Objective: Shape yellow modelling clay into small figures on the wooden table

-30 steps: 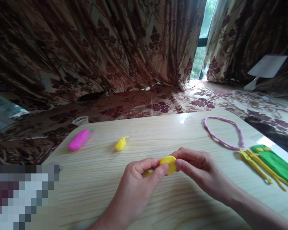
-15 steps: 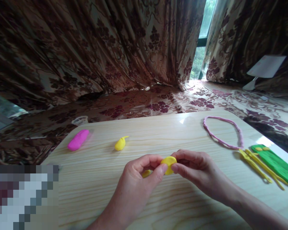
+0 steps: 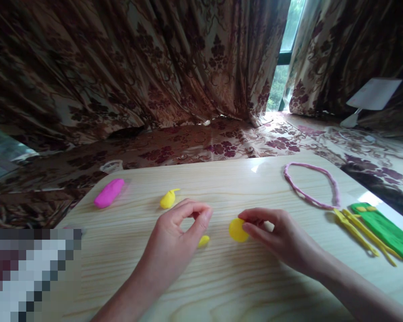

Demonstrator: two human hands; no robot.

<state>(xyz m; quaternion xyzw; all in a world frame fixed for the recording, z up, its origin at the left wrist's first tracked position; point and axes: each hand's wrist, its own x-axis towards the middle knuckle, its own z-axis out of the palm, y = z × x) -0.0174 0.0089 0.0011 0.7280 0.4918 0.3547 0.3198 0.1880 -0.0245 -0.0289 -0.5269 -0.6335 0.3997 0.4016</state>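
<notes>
My right hand (image 3: 272, 230) pinches a flat yellow clay disc (image 3: 237, 230) by its right edge, thumb against fingers, just above the table. To its left, my left hand (image 3: 184, 228) is apart from the disc. Its thumb and forefinger tips meet, and I see nothing between them. A small yellow clay piece (image 3: 203, 241) lies beside the left thumb, partly covered by that hand. Beyond the left hand sits a yellow clay lump (image 3: 168, 199) with a thin pulled tail.
A pink clay block (image 3: 109, 193) lies at the table's (image 3: 174, 286) back left. To the right are a lilac clay loop (image 3: 311, 166), yellow modelling tools (image 3: 356, 232) and a green clay slab (image 3: 386, 232) with small yellow pieces. A clear container (image 3: 111, 166) stands past the far edge.
My left hand has let go of the yellow disc and moved left and slightly up. The right hand keeps the disc, which now tilts more and shows its round face.
</notes>
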